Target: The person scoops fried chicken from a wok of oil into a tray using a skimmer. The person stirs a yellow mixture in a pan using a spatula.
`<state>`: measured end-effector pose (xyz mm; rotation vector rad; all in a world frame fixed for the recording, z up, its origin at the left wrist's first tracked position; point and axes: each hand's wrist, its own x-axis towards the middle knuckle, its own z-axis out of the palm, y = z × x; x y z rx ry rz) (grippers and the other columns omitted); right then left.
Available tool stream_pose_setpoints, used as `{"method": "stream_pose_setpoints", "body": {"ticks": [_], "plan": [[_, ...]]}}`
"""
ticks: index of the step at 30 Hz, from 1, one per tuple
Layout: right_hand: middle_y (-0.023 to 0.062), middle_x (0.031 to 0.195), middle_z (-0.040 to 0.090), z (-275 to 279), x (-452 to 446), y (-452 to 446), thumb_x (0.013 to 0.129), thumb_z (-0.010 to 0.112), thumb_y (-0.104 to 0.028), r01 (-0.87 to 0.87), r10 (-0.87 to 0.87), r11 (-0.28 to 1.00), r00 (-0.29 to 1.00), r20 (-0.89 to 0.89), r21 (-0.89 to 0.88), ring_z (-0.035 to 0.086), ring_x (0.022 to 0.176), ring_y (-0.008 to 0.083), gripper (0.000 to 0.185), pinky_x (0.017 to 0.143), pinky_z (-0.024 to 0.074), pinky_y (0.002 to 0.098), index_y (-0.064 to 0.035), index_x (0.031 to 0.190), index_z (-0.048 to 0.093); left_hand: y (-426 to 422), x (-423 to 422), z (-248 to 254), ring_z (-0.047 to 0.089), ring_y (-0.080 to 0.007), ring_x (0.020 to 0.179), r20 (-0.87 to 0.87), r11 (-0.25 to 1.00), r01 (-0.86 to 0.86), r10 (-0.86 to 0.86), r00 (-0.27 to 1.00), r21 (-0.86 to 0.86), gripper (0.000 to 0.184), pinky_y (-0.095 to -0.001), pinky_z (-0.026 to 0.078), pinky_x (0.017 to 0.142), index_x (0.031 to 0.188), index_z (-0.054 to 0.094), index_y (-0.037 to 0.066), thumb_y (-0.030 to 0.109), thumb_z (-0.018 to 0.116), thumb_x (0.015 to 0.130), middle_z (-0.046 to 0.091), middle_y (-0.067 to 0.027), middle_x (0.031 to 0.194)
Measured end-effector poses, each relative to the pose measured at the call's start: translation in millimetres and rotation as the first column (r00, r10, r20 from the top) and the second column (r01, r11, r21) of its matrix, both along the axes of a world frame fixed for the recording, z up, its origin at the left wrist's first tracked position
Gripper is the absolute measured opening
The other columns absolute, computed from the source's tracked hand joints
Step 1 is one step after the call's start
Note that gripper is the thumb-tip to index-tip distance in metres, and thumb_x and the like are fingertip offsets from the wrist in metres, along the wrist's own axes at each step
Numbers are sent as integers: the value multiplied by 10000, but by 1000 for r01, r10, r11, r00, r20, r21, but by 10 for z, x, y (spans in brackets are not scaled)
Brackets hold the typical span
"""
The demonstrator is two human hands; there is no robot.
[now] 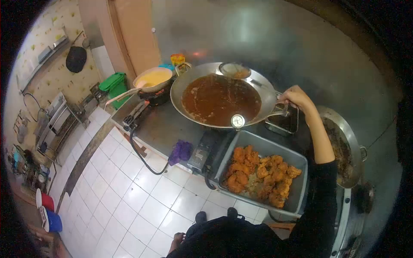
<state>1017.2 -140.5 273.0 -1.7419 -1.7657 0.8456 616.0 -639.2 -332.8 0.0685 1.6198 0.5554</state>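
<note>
My right hand (297, 99) is closed around the handle of a wire skimmer (234, 71). The skimmer's round mesh is over the far side of a large wok (178, 99), with some golden bits in it. Thin streaks fall from the mesh into the brown oil (221, 101). A dial thermometer (238, 121) sits at the wok's near rim. Just in front of the wok, a grey tub (266, 139) holds several pieces of fried chicken (275, 176). Low by my body hangs my left hand (177, 240), mostly hidden, its finger pose unclear.
A smaller pan (152, 79) of yellow liquid stands on a burner at the left. Another wok (344, 146) is at the right. A purple cloth (180, 152) lies at the counter's front edge. A green bin (114, 88) and a hose (146, 161) are nearby.
</note>
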Motion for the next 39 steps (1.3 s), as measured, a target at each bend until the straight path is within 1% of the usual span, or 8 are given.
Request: {"method": "stream_pose_setpoints", "body": {"ticks": [3,6,8,17,21,36,38,39], "plan": [[45,440,479,-59,75,-149,610,636,-140,-14,17,999,996,-86,34,360,304,83,205,289,236,221,11,520,531,156,-44,1,539,-208,530,25,1000,-11,11,1000,-8,255,-295,445,464,910,506,-45,127,428,740,559,-121,672],[50,440,480,-108,124,-341,614,633,-112,55,-52,997,997,54,-47,361,304,83,192,286,233,227,2,513,516,287,-142,118,538,-207,525,-205,889,416,-378,903,192,259,-302,439,454,922,495,-45,125,429,739,563,-136,694],[52,442,478,-151,226,-349,621,626,-114,62,-60,996,998,29,-71,363,308,84,198,291,238,228,1,508,510,373,-90,79,537,-206,530,-21,992,100,-99,995,71,258,-312,436,457,913,501,-38,134,435,732,569,-149,720],[63,473,473,-319,682,-410,682,551,-117,250,-192,958,922,-337,138,380,333,90,195,305,271,237,-7,538,477,340,-211,-78,545,-192,570,48,986,166,-167,985,19,262,-302,436,473,921,515,8,174,437,734,580,-141,741],[237,707,547,-651,635,-401,633,555,-98,410,-578,771,771,267,488,517,751,396,206,655,420,414,73,730,492,377,-203,34,548,-189,566,-4,966,258,-258,966,12,254,-300,437,471,922,515,17,172,437,738,581,-136,740],[138,735,554,-2441,746,55,766,416,-90,578,-693,697,388,608,425,561,697,224,122,510,483,297,-28,817,508,297,-43,755,558,-175,551,-283,882,449,-398,873,142,224,-292,440,461,925,519,49,165,435,752,584,-115,737],[133,736,549,-2398,698,-34,772,407,-114,387,-597,795,358,718,467,563,638,213,130,502,486,305,-32,831,489,141,-132,458,569,-183,568,83,976,92,-110,990,197,212,-295,439,444,921,518,51,166,421,770,584,-109,735],[129,719,553,-2473,725,27,763,426,-98,446,-635,764,390,667,466,568,627,222,126,505,486,311,-28,854,479,54,7,617,557,-170,542,-264,906,333,-265,927,262,216,-283,429,428,892,526,54,202,427,770,585,-97,725]]}}
